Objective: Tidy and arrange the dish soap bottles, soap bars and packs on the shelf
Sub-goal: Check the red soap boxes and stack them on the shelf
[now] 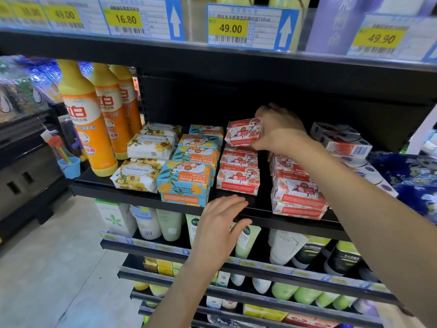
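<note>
Paper-wrapped and coral-red, the soap bar (pixel 243 132) is pinched at one end by the right hand (pixel 281 129). Its fingers (pixel 262 111) curl over the top edge and the thumb props it from beneath, so the block hangs tilted just above the red stack (pixel 238 171) of matching bars. The wrapper looks smooth and slightly glossy, and with only one end held it could slide out and drop onto the bars below, nudging the front one off the shelf (pixel 142 200). Below the wrist, a second red pile (pixel 298 188) sits unevenly; I judge that the forearm crossing over it could brush it askew. Further left of the fingers lie blue-and-orange bars (pixel 186 181) and cream floral bars (pixel 139 174), all soft-cornered rectangular blocks, then the tall orange plastic dish soap bottles (pixel 87 119), standing upright. Nearer the viewer, the left hand (pixel 220 221) lies flat with straight fingers on the shelf's front lip, holding nothing.
</note>
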`<state>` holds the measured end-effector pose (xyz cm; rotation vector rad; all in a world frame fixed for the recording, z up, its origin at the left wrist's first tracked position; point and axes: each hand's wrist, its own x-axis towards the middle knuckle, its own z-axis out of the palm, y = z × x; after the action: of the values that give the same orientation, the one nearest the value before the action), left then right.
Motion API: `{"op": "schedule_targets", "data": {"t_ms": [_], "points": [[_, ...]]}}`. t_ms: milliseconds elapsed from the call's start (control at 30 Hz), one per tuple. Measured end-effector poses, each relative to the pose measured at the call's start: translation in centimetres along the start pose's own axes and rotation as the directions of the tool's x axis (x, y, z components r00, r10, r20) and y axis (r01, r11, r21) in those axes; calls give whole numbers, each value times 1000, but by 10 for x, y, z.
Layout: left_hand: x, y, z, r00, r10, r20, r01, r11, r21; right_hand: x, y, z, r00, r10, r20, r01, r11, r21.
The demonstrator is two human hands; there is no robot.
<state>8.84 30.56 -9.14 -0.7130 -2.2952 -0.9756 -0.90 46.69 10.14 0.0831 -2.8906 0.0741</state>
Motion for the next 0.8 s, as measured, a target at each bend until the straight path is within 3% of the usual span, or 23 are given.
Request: {"op": "schedule_targets", "data": {"t_ms": [200, 300, 400, 500, 567, 800], "points": [[0, 8, -2, 998, -51, 21, 52, 998, -33, -74, 20, -2, 965, -55, -256, 124, 956, 265], [4, 26, -21, 975, -213, 68, 223, 948, -227, -118, 24, -1, 959, -47, -278, 151, 919, 365], [3, 43, -46, 921, -352, 166, 385, 759, -526, -156, 29, 4, 950, -43, -310, 190, 867, 460], [-3, 56, -59, 879, -407, 249, 430, 451, -782, -186, 30, 11, 947, -28, -321, 211, 807, 551], [-6, 62, -62, 850, -425, 310, 449, 279, -849, -200, 27, 18, 949, -21, -314, 216, 770, 601], [-17, 69, -64, 775, -498, 388, 527, 171, -833, -222, 18, 48, 982, 7, -190, 141, 639, 756]]}}
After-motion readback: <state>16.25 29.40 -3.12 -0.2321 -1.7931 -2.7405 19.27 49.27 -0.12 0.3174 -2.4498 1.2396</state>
